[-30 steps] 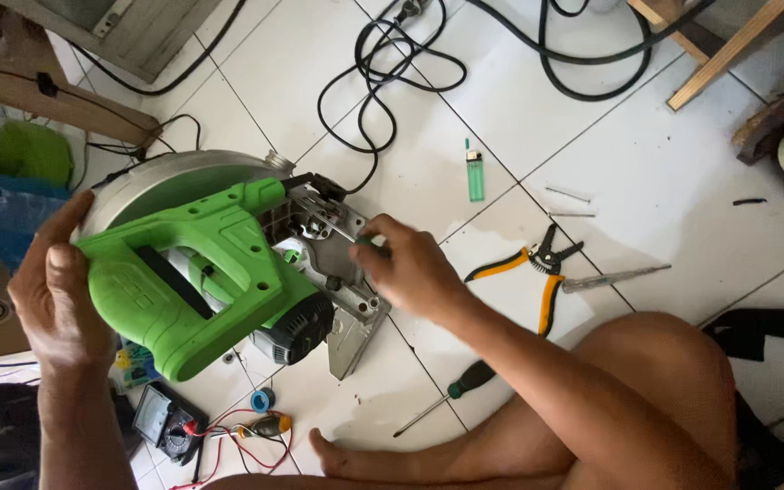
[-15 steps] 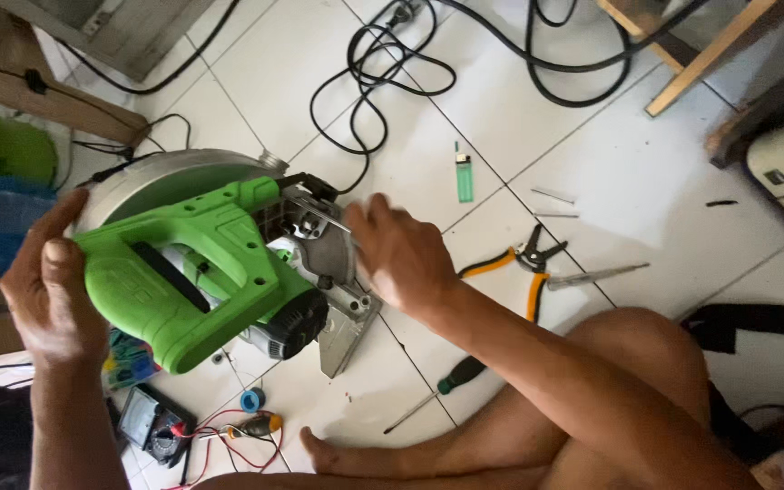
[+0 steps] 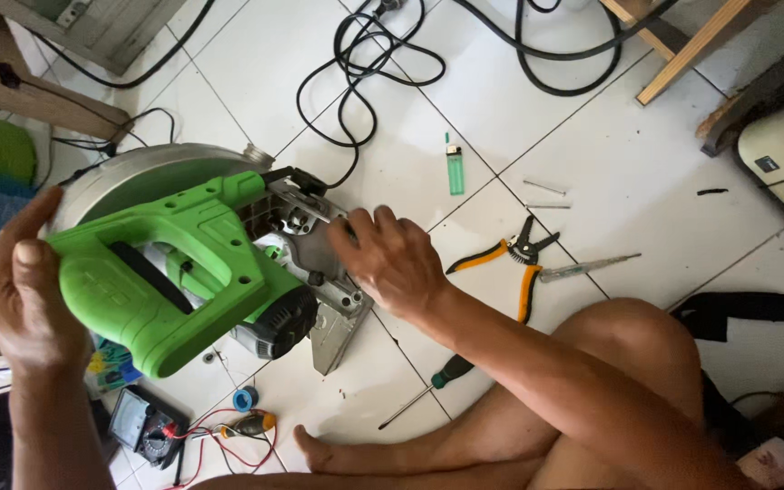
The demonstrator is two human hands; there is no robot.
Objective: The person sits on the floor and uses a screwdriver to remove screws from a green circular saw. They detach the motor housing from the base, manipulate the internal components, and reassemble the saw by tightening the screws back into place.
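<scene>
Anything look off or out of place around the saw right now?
The green circular saw is tilted, propped by the left hand, with the right hand at its exposed metal side. Loose screws lie beside pliers.

Left hand (image 3: 20, 290) steadies green circular saw (image 3: 174, 272); right hand (image 3: 392, 259) on metal base (image 3: 338, 318).

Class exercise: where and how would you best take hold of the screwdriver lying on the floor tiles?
Probably grip the screwdriver by its thick dark handle with the green collar, nearest the knee, coming from above. It lies flat and clear of other things; the thin shaft offers little to hold.
</scene>
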